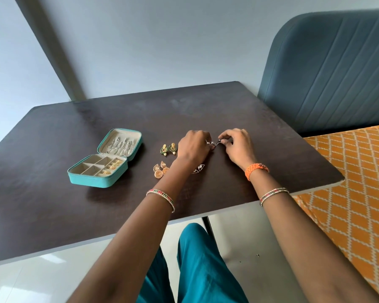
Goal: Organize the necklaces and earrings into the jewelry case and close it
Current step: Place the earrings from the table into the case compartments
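- Nearest the camera, teal trousers (197, 265) show below the near edge of the dark table (53, 206), and two bare forearms reach forward over it.
- Each forearm wears a thin beaded bangle; the right wrist also carries an orange braided band (256, 169).
- On the tabletop just left of the left forearm lies a cluster of gold earrings (160, 169), and between the two forearms sits a small silver triangular piece (199, 169), partly hidden by the left wrist.
- To the left, well apart from the hands, the teal jewelry case (97, 172) lies open: its divided tray holds a few gold pieces in the right-hand compartments, and its raised lid (120, 142) has silver chains lying against the lining.
- A little farther on, a pair of green-and-gold earrings (169, 149) rests just beside the left hand.
- The left hand (194, 145) is knuckles-up with fingers curled, pinching one end of a small silver earring (213, 143).
- The right hand (236, 145) pinches the other end with curled fingers and thumb; the piece is held between both hands, just above the table, too small to make out in detail.
- Beyond the table stand a pale wall and, at right, a blue padded headboard (328, 73) over an orange patterned bedcover (354, 182).
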A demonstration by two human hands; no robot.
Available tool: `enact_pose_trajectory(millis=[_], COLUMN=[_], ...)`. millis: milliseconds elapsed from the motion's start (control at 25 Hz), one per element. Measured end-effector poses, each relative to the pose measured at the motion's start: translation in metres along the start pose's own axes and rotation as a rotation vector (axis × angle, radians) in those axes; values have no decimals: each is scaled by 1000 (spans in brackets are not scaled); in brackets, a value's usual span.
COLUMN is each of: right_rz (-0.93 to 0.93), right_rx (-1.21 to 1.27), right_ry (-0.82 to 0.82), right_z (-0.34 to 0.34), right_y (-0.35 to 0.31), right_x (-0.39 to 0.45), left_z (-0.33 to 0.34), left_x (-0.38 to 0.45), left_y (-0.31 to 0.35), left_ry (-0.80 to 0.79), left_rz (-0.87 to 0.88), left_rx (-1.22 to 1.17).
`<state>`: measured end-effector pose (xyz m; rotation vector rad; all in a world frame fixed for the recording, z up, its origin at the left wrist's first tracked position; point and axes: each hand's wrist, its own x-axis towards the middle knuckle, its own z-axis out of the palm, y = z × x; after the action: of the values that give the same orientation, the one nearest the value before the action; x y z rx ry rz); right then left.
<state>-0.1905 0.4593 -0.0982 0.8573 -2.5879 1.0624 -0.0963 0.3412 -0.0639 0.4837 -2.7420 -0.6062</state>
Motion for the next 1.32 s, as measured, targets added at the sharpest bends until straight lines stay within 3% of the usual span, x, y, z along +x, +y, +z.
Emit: enact_pose_trajectory(millis=[280,480,640,920,1120,1320], right_rz=[118,172,275,319,195,119], right_rx=[357,546,865,1117,1077,929], right_ry=[143,114,58,-17,-169,-119], right_z=[-8,-12,-27,-44,-51,-51], right_y=[5,10,3,-27,-56,-71], right_x=[-3,-3,-7,-14,-23,-28], left_z=[4,-2,-17,-33,-40,-47], left_x=[-5,-3,-5,-10,-16,-31], left_y=[2,0,1,10,11,4], left_ry=[62,138,77,28,-14,-56], left_rz=[4,14,-105,-249,-212,-99], left_rx=[-47,-188,-522,-1252,-1441,-1487])
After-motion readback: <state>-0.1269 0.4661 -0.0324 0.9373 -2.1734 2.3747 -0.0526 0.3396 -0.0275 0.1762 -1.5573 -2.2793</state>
